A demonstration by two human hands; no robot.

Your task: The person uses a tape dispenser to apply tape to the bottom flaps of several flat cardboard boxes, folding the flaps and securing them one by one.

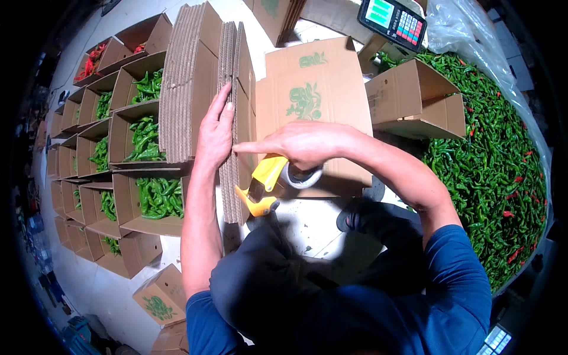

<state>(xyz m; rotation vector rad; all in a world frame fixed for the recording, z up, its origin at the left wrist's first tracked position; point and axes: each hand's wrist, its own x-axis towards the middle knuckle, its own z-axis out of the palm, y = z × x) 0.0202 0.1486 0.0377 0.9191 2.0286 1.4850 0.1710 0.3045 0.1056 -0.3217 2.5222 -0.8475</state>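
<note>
My left hand [214, 133] grips the upper edge of a thin bundle of flattened cardboard boxes [241, 77] standing on edge, its thumb and a finger pointing away from me. My right hand [305, 145] holds a yellow tape dispenser [268, 171] with a wide tape roll [303, 177]. The right index finger stretches left and meets the cardboard edge beside my left hand. Part of the dispenser's grip is hidden under the right hand. Behind the right hand lies a brown cardboard box [337, 89] with green printed vegetables, its near part covered by my forearm.
A thicker stack of flattened boxes [183, 89] stands left of my left hand. Farther left are rows of open boxes [121, 142] holding green peppers, some red. On the right, an open carton [390, 97] sits beside a big heap of green peppers [485, 177], below a scale display [392, 23].
</note>
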